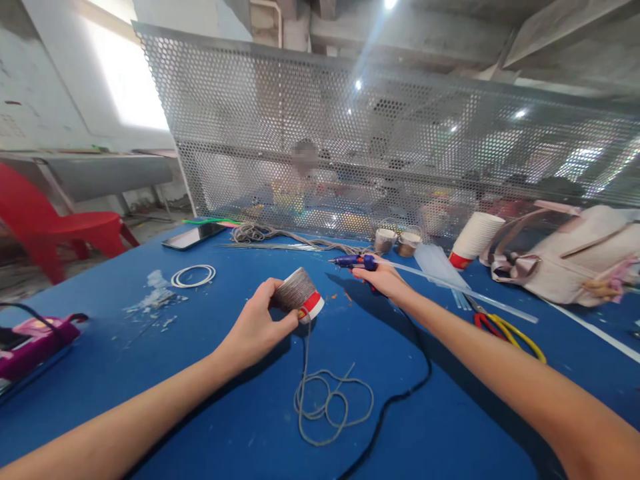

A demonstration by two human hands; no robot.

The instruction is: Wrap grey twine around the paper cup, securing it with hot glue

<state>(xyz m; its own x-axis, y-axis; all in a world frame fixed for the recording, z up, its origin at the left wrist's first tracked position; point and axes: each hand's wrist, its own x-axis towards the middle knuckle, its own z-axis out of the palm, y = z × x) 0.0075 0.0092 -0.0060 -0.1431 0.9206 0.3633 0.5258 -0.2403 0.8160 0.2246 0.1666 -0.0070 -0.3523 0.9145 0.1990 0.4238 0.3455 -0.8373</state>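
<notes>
My left hand (pixel 263 317) is closed around a paper cup (pixel 299 293) tilted on its side, most of its wall wrapped in grey cord. A red and white band shows bare near one end. From the cup a loose tail of grey cord (pixel 333 403) runs down and lies in loops on the table. To the right, my right hand (pixel 383 277) grips a blue hot glue gun (pixel 353 261) whose nozzle points left, a short way from the cup. A long clear glue stick (pixel 465 288) sticks out behind the gun, and its black cable (pixel 400 397) trails toward me.
Scissors (pixel 510 333), a stack of paper cups (pixel 475 240), two small cord-wrapped cups (pixel 385 240) and a pale bag (pixel 565 253) stand or lie right. A cord bundle (pixel 255 232) lies before a perforated metal screen (pixel 230 133). Left are a white ring (pixel 193 268), glue scraps (pixel 157 297) and a purple power strip (pixel 37 343).
</notes>
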